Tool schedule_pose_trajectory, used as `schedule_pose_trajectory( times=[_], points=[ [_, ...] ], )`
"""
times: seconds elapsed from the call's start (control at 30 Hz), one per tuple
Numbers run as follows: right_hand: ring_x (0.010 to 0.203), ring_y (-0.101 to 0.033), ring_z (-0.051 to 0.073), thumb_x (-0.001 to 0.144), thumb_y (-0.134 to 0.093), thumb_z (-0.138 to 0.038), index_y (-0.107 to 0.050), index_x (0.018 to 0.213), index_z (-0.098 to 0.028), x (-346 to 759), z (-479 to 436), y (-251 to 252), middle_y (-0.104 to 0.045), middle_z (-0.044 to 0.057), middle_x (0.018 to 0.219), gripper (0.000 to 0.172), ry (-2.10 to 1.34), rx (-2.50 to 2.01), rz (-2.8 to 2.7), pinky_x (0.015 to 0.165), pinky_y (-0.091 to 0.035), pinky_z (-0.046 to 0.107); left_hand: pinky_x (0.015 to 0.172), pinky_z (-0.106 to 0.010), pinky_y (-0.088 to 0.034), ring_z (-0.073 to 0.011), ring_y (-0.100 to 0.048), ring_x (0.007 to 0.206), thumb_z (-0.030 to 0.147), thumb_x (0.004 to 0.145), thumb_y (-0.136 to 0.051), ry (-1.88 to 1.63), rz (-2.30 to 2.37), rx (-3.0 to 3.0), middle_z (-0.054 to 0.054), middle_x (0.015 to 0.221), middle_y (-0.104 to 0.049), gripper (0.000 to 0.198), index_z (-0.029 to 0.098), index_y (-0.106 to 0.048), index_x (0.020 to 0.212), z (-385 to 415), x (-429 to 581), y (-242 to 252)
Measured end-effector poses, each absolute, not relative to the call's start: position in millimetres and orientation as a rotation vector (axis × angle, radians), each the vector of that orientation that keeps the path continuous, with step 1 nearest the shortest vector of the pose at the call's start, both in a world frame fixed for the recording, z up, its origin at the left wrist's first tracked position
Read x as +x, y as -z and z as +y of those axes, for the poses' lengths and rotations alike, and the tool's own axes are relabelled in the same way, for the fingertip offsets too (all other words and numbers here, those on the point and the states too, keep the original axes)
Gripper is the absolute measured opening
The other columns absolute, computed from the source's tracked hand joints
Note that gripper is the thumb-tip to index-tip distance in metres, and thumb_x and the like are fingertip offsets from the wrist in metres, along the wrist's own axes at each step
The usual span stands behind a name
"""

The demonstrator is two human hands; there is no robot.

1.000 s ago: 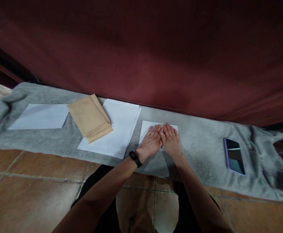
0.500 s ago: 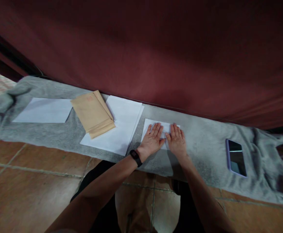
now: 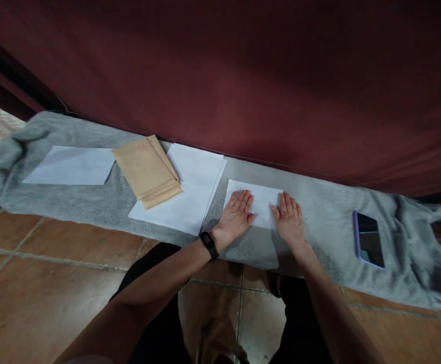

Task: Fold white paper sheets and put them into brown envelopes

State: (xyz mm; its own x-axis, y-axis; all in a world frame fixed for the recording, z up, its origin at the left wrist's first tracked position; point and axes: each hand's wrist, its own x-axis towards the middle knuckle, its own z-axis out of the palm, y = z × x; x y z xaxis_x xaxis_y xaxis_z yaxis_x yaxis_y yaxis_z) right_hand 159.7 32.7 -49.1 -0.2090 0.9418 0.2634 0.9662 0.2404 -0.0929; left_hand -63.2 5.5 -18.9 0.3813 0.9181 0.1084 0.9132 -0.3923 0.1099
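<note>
Laid out on the grey cloth (image 3: 326, 222), biggest first: one stack of white sheets (image 3: 182, 202) mid-cloth, one loose sheet (image 3: 70, 166) toward its left end, one pile of brown envelopes (image 3: 146, 172) overlapping the stack. Right of centre, one small folded sheet (image 3: 260, 199), pinned under left hand (image 3: 235, 220) and right hand (image 3: 290, 222), both flat, palms down, gripping nothing. One phone (image 3: 370, 238) near the right end. Guessing fold done, nothing tucked into an envelope yet.

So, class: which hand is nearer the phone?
Right. The right hand lies flat on the right edge of the sheet, with bare cloth between it and the phone. The left hand lies on the sheet's left side, farther away.
</note>
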Motion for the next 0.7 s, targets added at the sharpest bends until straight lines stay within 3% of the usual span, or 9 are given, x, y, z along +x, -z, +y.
schedule_pose_trajectory(
  times=[0.2, 0.37, 0.47, 0.7],
  points=[
    [0.155, -0.033, 0.038, 0.109, -0.029, -0.04, -0.043, 0.156, -0.002, 165.6, 27.1, 37.6, -0.038, 0.026, 0.165, 0.062, 0.125, -1.789, -2.204, 0.123, -0.028, 0.061, 0.133, -0.053, -0.017, -0.0299, -0.025, 0.16, 0.039, 0.107, -0.035, -0.195, 1.731, 2.56, -0.021, 0.168, -0.034, 0.063, -0.001, -0.04, 0.157, 1.6, -58.7, 11.4],
    [0.159, -0.026, 0.028, 0.11, -0.026, -0.04, -0.037, 0.161, -0.011, 138.8, 18.7, 37.8, -0.033, 0.018, 0.17, 0.06, -0.136, -1.529, -2.295, 0.125, -0.031, 0.053, 0.134, -0.052, -0.015, -0.0283, -0.023, 0.16, 0.034, 0.107, -0.033, -0.184, 1.737, 2.568, -0.02, 0.167, -0.036, 0.062, -0.002, -0.04, 0.157, 1.0, -55.1, 9.5],
    [0.159, -0.028, 0.026, 0.11, -0.027, -0.037, -0.035, 0.163, -0.015, 120.8, 11.6, 40.1, -0.034, 0.015, 0.17, 0.059, -0.207, -1.475, -2.389, 0.127, -0.028, 0.053, 0.134, -0.051, -0.014, -0.0281, -0.023, 0.16, 0.029, 0.106, -0.032, -0.165, 1.732, 2.592, -0.019, 0.167, -0.036, 0.06, -0.002, -0.039, 0.157, 1.0, -54.0, 10.5],
    [0.157, -0.031, 0.028, 0.111, -0.029, -0.038, -0.036, 0.162, -0.011, 120.4, 5.4, 42.5, -0.032, 0.017, 0.17, 0.059, -0.059, -1.542, -2.422, 0.127, -0.026, 0.052, 0.134, -0.05, -0.016, -0.0298, -0.028, 0.159, 0.031, 0.106, -0.033, -0.137, 1.727, 2.616, -0.021, 0.166, -0.037, 0.06, -0.002, -0.041, 0.156, 2.3, -56.0, 11.8]
  ],
)
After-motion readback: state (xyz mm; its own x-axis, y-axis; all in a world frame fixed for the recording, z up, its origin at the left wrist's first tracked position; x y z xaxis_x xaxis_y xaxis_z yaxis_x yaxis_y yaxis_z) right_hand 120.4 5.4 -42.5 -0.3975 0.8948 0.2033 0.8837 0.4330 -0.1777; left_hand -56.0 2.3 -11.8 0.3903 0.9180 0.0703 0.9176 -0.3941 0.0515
